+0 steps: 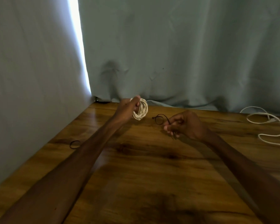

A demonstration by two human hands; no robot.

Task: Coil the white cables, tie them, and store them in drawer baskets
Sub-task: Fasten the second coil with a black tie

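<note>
Head view: the left hand [128,107] is raised above the brown wood-grain table [152,167], its fingers [137,105] closed around a small round coil of white cable [141,109], which stands upright in the grip near the table's far edge. The right hand [184,123] sits to the right of the coil and apart from it, fingers pinched on a thin dark tie [161,118] that loops out leftward. A second small dark loop [74,144] lies on the table beside the left forearm. An uncoiled white cable [265,125] sprawls at the far right. A pale grey-green curtain [184,54] hangs behind.
</note>
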